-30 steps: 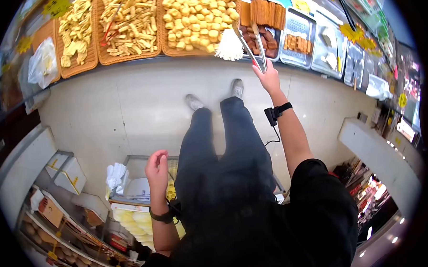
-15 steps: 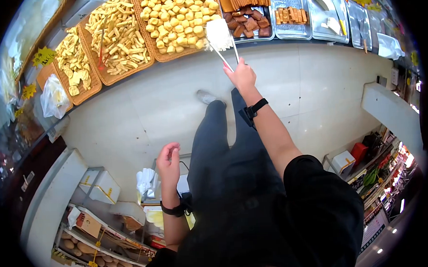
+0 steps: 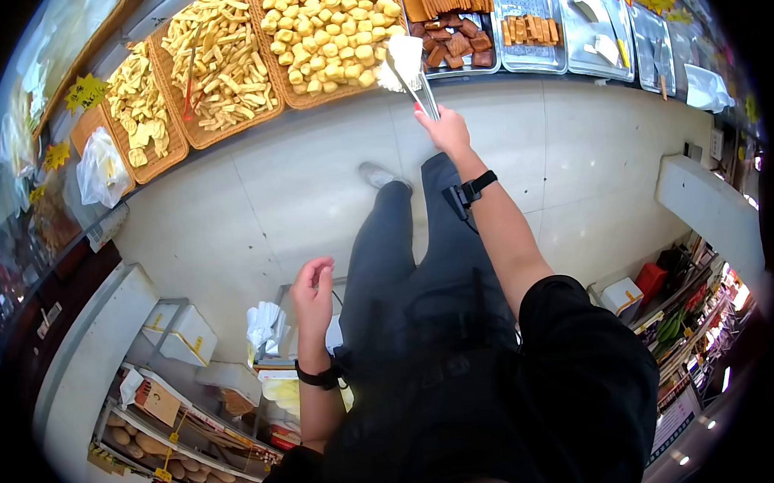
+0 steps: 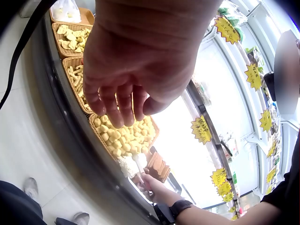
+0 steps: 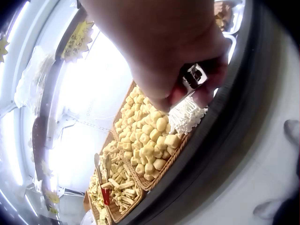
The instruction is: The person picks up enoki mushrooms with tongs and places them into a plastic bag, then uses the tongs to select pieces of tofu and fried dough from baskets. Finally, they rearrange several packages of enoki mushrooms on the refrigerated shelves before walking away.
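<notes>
My right hand [image 3: 448,132] grips metal tongs [image 3: 426,98] with a red part by the fingers. The tongs' arms stand close together, their tips at a white stringy bundle [image 3: 406,54], at the counter's front edge. In the right wrist view the bundle [image 5: 185,117] shows fine white strands beside a wicker basket of yellow puffed cubes [image 5: 154,140]. Brown pieces [image 3: 458,45] lie in a tray just right of it. My left hand [image 3: 312,290] hangs loosely curled at waist height, holding nothing; in its own wrist view the fingers [image 4: 124,104] overlap the baskets.
Wicker baskets of yellow strips [image 3: 220,67] and flat yellow pieces [image 3: 142,105] line the counter's left, with a plastic bag [image 3: 101,169] at the end. A metal tray of brown blocks [image 3: 531,58] stands right. Behind are shelves [image 3: 154,442], a white box [image 3: 180,333] and a pillar [image 3: 705,197].
The tongs have gone left from beside the brown pieces to the white bundle, spread around it, then drawn together. The view has turned. My left hand stays loosely curled and free.
</notes>
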Tool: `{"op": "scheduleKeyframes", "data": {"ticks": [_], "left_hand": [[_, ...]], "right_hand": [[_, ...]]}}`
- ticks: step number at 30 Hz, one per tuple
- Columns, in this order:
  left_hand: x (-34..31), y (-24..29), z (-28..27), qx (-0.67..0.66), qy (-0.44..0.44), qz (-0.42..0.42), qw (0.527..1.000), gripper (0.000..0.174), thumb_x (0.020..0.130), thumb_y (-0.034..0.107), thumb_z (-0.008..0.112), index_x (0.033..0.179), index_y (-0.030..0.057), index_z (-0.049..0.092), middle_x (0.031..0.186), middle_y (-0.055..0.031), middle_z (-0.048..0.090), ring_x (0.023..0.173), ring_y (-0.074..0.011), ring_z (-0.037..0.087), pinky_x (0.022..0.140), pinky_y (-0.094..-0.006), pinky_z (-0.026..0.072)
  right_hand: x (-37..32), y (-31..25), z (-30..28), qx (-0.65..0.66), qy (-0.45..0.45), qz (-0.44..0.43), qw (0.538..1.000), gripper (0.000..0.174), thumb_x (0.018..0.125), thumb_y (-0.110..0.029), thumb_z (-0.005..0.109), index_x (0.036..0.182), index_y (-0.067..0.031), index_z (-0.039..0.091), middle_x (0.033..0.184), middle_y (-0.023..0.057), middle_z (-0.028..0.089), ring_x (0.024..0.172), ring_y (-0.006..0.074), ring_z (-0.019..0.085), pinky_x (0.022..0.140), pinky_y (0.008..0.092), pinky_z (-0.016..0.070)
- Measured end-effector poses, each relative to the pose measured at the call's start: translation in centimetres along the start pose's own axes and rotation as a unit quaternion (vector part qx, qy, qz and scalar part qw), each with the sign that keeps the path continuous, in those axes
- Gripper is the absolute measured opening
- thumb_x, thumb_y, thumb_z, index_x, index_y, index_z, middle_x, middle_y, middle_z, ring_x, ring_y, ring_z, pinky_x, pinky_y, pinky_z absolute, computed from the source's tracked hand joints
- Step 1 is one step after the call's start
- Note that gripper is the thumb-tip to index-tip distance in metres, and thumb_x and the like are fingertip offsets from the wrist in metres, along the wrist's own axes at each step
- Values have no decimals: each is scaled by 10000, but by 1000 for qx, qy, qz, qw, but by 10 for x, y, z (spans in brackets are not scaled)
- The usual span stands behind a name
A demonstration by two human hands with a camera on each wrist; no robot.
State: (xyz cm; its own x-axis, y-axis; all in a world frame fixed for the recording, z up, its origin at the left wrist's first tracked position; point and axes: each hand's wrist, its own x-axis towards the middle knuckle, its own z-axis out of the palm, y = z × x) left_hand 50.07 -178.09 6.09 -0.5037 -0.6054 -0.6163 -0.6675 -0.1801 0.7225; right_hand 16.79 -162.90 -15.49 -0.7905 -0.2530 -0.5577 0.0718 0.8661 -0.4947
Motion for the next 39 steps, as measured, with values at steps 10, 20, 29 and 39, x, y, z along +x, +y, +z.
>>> {"op": "scheduleKeyframes", "data": {"ticks": [10, 20, 29, 39], "left_hand": [[1, -12, 2, -41, -7, -15, 999, 174, 974, 43, 568, 1107, -19, 660, 1010, -52, 701, 930, -115, 643, 834, -252, 500], [8, 17, -24, -28, -9, 8, 1000, 190, 983, 63, 557, 1132, -8, 650, 1045, -51, 685, 972, -124, 631, 864, -262, 483], [0, 81, -35, -38, 0, 100, 994, 191, 966, 68, 575, 1123, -7, 655, 1016, -43, 680, 913, -108, 615, 804, -248, 482], [-19, 113, -59, -55, 22, 186, 981, 171, 957, 91, 602, 1085, 10, 681, 942, -25, 691, 806, -86, 611, 719, -241, 494]], "right_hand": [[1, 33, -30, 295, -162, 64, 939, 399, 948, -414, 654, 1050, -31, 696, 669, 16, 592, 450, 87, 502, 419, 245, 389], [-51, 32, -75, 387, -182, 32, 903, 325, 997, -344, 596, 1084, -35, 650, 691, 12, 590, 435, 76, 484, 406, 223, 369], [-146, -24, -187, 385, -224, -22, 895, 348, 1003, -289, 569, 1211, -14, 615, 715, 22, 594, 430, 83, 491, 406, 217, 383], [-224, -149, -320, 334, -244, -145, 899, 418, 996, -235, 558, 1323, 25, 542, 722, 27, 602, 429, 61, 481, 394, 198, 374]]}}
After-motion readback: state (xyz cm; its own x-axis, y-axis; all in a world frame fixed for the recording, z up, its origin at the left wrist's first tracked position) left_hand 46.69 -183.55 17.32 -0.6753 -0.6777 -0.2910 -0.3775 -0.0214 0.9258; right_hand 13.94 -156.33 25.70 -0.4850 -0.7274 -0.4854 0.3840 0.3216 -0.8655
